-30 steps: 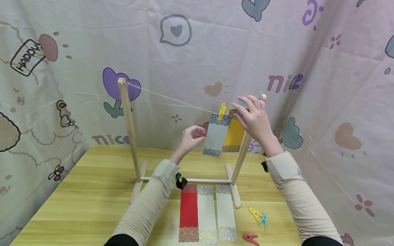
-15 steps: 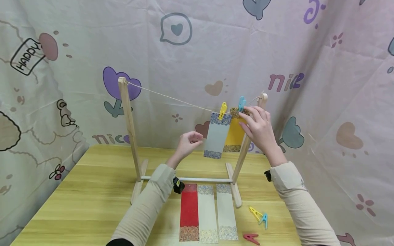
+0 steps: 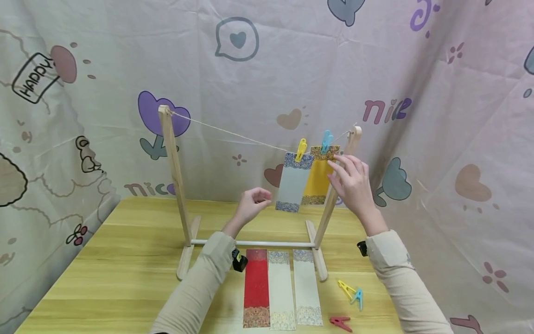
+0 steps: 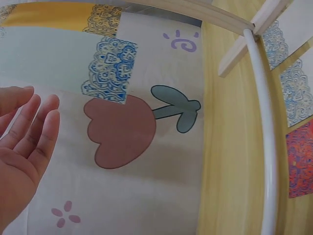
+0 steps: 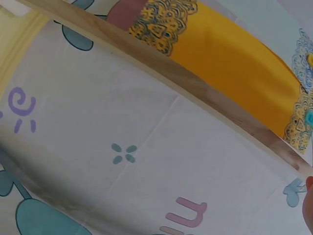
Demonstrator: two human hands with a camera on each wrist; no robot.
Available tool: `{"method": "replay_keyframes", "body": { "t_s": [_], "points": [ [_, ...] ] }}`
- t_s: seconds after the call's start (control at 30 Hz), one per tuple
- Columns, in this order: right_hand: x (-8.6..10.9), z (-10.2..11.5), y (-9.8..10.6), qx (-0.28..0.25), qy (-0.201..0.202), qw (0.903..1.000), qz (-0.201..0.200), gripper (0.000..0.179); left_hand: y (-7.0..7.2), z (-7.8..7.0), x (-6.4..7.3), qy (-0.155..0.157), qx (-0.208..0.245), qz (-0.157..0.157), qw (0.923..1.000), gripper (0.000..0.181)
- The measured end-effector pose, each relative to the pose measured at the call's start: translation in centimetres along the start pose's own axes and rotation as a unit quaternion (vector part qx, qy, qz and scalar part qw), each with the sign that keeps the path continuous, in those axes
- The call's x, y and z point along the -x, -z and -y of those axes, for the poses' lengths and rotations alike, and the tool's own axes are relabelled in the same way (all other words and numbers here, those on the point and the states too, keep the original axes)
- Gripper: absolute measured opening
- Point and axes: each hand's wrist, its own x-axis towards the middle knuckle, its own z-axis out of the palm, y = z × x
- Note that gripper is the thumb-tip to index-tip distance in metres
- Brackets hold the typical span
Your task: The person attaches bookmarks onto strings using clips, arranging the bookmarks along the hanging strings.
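A yellow bookmark-like paper strip (image 3: 319, 176) with patterned ends hangs from the string (image 3: 233, 133), held by a blue clothespin (image 3: 327, 142). To its left hangs a pale blue strip (image 3: 293, 184) under a yellow clothespin (image 3: 301, 150). My right hand (image 3: 352, 183) is beside the yellow strip's upper right edge, fingers loosely bent and holding nothing. Left of the pale blue strip, my left hand (image 3: 251, 206) hovers with relaxed fingers; in the left wrist view the palm of this hand (image 4: 24, 147) shows nothing in it. Only a fingertip (image 5: 308, 205) shows in the right wrist view.
A wooden stand with a left post (image 3: 173, 176), a right post (image 3: 329, 208) and a white crossbar (image 3: 267, 244) carries the string. On the table (image 3: 104, 264) lie a red strip (image 3: 256, 285), two whitish strips (image 3: 281, 287), and yellow (image 3: 346, 290), blue (image 3: 358, 298) and red (image 3: 340, 323) clothespins.
My right hand has come off the blue clothespin and moved down and right, leaving it on the string with the yellow strip. My left hand has drifted down and left from the pale blue strip.
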Motion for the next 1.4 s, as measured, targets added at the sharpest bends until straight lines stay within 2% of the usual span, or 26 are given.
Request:
{"method": "replay_keyframes", "body": {
  "t_s": [0.23, 0.4, 0.53, 0.6, 0.7, 0.8, 0.87, 0.9, 0.93, 1.2, 1.4],
  "points": [
    [1.3, 0.1, -0.3, -0.001, -0.01, 0.9999, -0.008, 0.036, 0.0, 1.1, 0.7, -0.015, -0.002, -0.014, 0.9998, 0.012],
    [2.6, 0.1, -0.6, -0.001, -0.016, 0.9999, -0.006, 0.038, -0.1, 1.7, 1.4, 0.001, -0.013, -0.021, 0.9997, 0.01],
    [3.8, 0.2, -1.0, -0.002, -0.027, 0.9996, -0.01, 0.038, 0.0, 0.7, 2.3, 0.0, -0.016, -0.02, 0.9997, 0.01],
    [4.4, 0.3, -1.1, -0.003, -0.032, 0.9995, -0.004, 0.038, -0.1, 0.5, 2.7, -0.011, -0.017, -0.017, 0.9996, 0.01],
    [5.3, 0.5, -1.3, -0.004, -0.033, 0.9994, 0.011, 0.037, -0.1, 1.1, 2.9, -0.017, -0.019, -0.012, 0.9996, 0.01],
    [5.9, 0.8, -1.5, -0.01, -0.034, 0.9991, 0.022, 0.036, -0.4, 2.7, 3.0, -0.015, -0.03, -0.015, 0.9993, 0.012],
    [6.4, 0.9, -1.5, -0.014, -0.039, 0.9989, 0.022, 0.034, -0.5, 3.0, 3.3, 0.003, -0.041, -0.019, 0.9989, 0.017],
    [6.6, 1.0, -1.6, -0.015, -0.041, 0.9988, 0.024, 0.034, -0.5, 3.1, 3.4, 0.003, -0.046, -0.02, 0.9987, 0.019],
    [6.9, 1.1, -1.7, -0.016, -0.042, 0.9987, 0.025, 0.033, -0.6, 3.7, 3.4, 0.007, -0.052, -0.022, 0.9984, 0.021],
    [8.9, 1.9, -2.2, -0.017, -0.051, 0.9976, 0.044, 0.039, -0.8, 4.8, 4.4, 0.014, -0.064, -0.01, 0.9978, 0.032],
    [10.5, 2.3, -2.6, -0.024, -0.06, 0.9973, 0.036, 0.028, -1.2, 5.4, 5.2, 0.026, -0.069, -0.005, 0.9973, 0.033]
  ]
}}
